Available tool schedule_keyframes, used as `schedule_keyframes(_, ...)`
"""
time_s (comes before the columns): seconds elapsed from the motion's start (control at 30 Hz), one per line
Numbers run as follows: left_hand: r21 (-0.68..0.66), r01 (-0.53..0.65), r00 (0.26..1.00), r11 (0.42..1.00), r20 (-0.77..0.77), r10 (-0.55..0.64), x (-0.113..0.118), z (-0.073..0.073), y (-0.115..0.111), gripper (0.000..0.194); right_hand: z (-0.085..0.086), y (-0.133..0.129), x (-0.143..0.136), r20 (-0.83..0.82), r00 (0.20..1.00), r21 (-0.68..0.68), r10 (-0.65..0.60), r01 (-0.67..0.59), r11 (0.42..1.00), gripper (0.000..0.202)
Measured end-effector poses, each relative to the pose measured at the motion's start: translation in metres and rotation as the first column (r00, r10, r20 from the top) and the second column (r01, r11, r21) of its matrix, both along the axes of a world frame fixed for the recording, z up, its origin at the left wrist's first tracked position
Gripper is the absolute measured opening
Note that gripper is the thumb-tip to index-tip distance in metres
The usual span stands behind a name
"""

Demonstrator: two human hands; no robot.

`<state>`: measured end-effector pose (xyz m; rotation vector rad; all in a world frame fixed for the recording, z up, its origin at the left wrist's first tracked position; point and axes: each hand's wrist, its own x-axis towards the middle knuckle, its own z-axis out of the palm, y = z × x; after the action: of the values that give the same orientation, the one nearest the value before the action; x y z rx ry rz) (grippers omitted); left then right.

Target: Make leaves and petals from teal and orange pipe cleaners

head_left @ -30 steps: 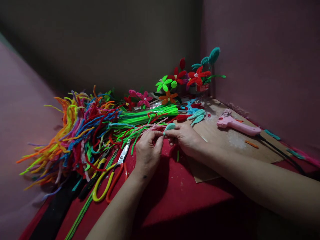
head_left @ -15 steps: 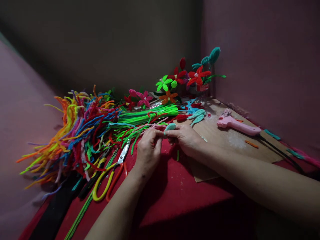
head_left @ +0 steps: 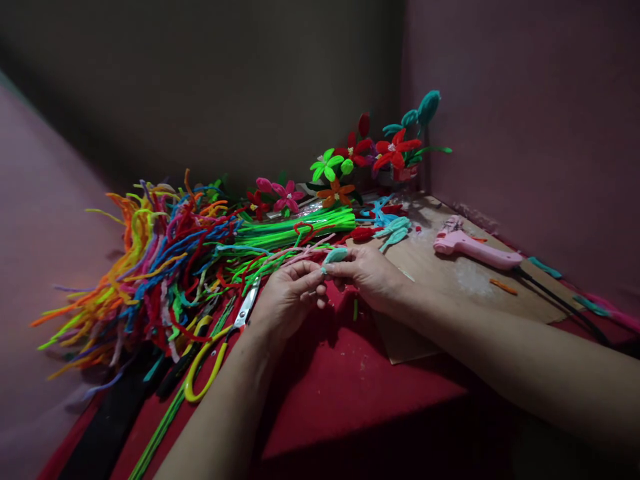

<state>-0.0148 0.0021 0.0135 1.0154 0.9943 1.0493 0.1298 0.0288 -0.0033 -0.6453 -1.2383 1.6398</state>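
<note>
A small mint-green pipe cleaner petal (head_left: pixel 335 256) is pinched between my two hands above the red tabletop (head_left: pixel 350 380). My right hand (head_left: pixel 373 277) grips it with thumb and forefinger. At its lower left end, the fingertips of my left hand (head_left: pixel 290 293) close on the tip. Just beyond the hands lie pink pipe cleaners (head_left: pixel 305 252) and a bundle of bright green ones (head_left: pixel 300 227). More mint-green petals (head_left: pixel 395 232) rest behind my right hand. Scissors (head_left: pixel 206 373) with a yellow handle lie by my left forearm, which partly covers them.
Many-coloured pipe cleaners (head_left: pixel 165 267) are heaped at the left. Finished flowers (head_left: pixel 337 193) stand along the back. On the brown board (head_left: pixel 440 280) at the right rests a pink glue gun (head_left: pixel 475 250), its black cord trailing off right. Walls enclose the table behind and at the sides.
My left hand has turned and shifted slightly left and down, its fingers more spread out. The petal has tilted and moved slightly left. My left forearm covers more of the scissors.
</note>
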Motion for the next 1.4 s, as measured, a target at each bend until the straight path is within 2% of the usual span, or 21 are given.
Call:
schedule_keyframes(0.3, -0.018, 0.069, 0.997, 0.997, 0.019, -0.069, -0.005, 0.0, 0.001, 0.015, 0.001, 0.002, 0.001, -0.033, 0.996, -0.006, 0.086, -0.086, 0.996, 0.011)
schedule_keyframes(0.43, -0.006, 0.07, 0.997, 0.998, -0.036, -0.07, -0.008, 0.001, 0.001, 0.018, 0.0, 0.003, 0.002, -0.027, 0.995, 0.0, 0.101, -0.101, 0.995, 0.012)
schedule_keyframes(0.57, 0.098, 0.05, 0.986, 0.994, -0.161, -0.033, -0.006, 0.006, -0.001, 0.018, -0.001, 0.002, 0.001, -0.001, 0.996, -0.012, 0.089, -0.089, 0.996, 0.009)
schedule_keyframes(0.7, 0.283, 0.038, 0.938, 0.958, -0.34, 0.064, 0.0, 0.008, -0.004, 0.016, -0.001, 0.001, 0.0, -0.013, 0.998, -0.139, 0.061, -0.062, 0.988, 0.005)
schedule_keyframes(0.8, 0.439, 0.066, 0.821, 0.896, -0.534, 0.201, 0.004, 0.005, -0.005, 0.012, -0.002, 0.0, -0.002, -0.038, 0.999, -0.238, 0.025, -0.033, 0.971, 0.006)
schedule_keyframes(0.9, 0.637, 0.183, 0.574, 0.749, -0.687, 0.445, 0.006, -0.001, -0.007, 0.006, -0.004, 0.0, -0.003, -0.052, 0.999, -0.31, -0.01, -0.007, 0.951, 0.01)
schedule_keyframes(1.0, 0.748, 0.331, 0.339, 0.575, -0.663, 0.667, 0.01, -0.008, -0.008, 0.008, -0.005, -0.001, -0.004, -0.049, 0.998, -0.349, -0.046, 0.026, 0.937, 0.012)
schedule_keyframes(1.1, 0.774, 0.429, 0.23, 0.465, -0.592, 0.773, 0.014, -0.015, -0.009, 0.009, -0.003, -0.004, -0.005, -0.069, 0.994, -0.353, -0.081, 0.052, 0.934, 0.015)
schedule_keyframes(1.23, 0.776, 0.477, 0.155, 0.413, -0.536, 0.83, 0.017, -0.019, -0.009, 0.011, -0.002, -0.006, -0.006, -0.042, 0.989, -0.271, -0.139, 0.123, 0.955, 0.008)
schedule_keyframes(1.4, 0.747, 0.512, 0.062, 0.423, -0.523, 0.85, 0.019, -0.022, -0.01, 0.017, -0.005, -0.006, -0.007, 0.042, 0.975, -0.233, -0.219, 0.223, 0.946, 0.008)
